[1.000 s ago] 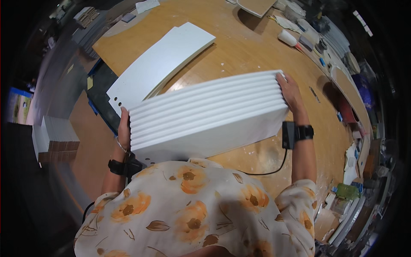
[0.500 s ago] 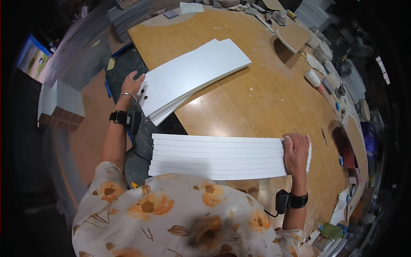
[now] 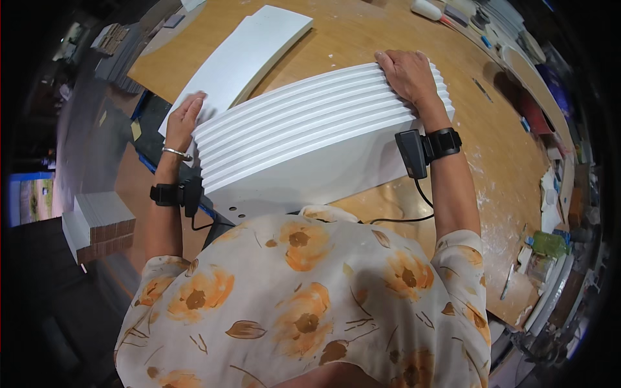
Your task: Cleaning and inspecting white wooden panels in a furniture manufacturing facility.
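Observation:
A stack of long white boards (image 3: 304, 119) stands on edge in front of my body, its ridged upper edges curving up to the right. The near board's broad face shows two small dark holes at its lower left. My right hand (image 3: 409, 76) is closed over the top edges near the right end. At the left end, my left hand (image 3: 184, 121) is cupped against the far corner, its fingers slightly blurred and partly hidden. Beyond the stack, more white boards (image 3: 249, 55) lie flat on the wooden table (image 3: 349, 35).
Small tools and a white bottle (image 3: 427, 10) line the table's far right side. A green container (image 3: 550, 244) stands at the right edge. Down on the left sits a stack of grey-white panels (image 3: 97, 223). Black cables run from both wrist devices.
My left hand has left the flat boards and come to the stack's left end. The stack has tilted and shifted away from me, showing its near face. My right hand has moved farther out with it.

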A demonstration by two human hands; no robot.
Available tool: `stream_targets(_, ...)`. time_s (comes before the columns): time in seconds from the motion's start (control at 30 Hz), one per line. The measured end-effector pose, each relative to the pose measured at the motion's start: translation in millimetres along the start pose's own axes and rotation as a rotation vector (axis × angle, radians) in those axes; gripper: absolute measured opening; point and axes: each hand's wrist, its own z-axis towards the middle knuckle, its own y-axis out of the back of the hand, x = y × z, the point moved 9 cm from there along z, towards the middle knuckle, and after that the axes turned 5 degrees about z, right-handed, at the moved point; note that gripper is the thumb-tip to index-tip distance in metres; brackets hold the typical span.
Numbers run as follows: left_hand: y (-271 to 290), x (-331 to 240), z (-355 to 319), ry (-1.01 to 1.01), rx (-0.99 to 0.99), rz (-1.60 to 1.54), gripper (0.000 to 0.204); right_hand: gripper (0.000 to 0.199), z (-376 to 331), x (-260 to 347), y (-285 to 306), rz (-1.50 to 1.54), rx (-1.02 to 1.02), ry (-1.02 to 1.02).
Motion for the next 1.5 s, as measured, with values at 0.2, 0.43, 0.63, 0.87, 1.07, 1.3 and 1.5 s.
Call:
stream_targets(0.2, -19, -9, -45, 0.253, 0.305, -0.186, 0.035, 0.041, 3, 6, -10, 0.047, 0.127, -0.083)
stream_targets(0.43, -14, -14, -39, 0.312, 0.259, -0.079, 0.036, 0.041, 7, 3, -15, 0.049, 0.129, -0.082)
stream_targets(0.63, -19, -5, -29, 0.280, 0.199, -0.071, 0.039, 0.041, 13, -4, -25, 0.039, 0.120, -0.088)
stream_targets(0.87, -15, 3, -27, 0.304, 0.141, -0.028, 0.042, 0.040, 13, -6, -29, 0.030, 0.096, -0.077)
stream_targets(1.07, -14, 4, -32, 0.334, 0.216, -0.067, 0.045, 0.038, 3, 4, -14, 0.058, 0.201, -0.117)
stream_targets(1.3, -13, -58, -81, 0.235, 0.795, -0.291, 0.039, 0.025, -81, 51, 38, 0.028, 0.148, -0.002)
stream_targets(1.5, 61, 26, 9, 0.201, 0.059, 0.343, 0.044, 0.021, -97, 55, 47, 0.063, 0.095, -0.013)
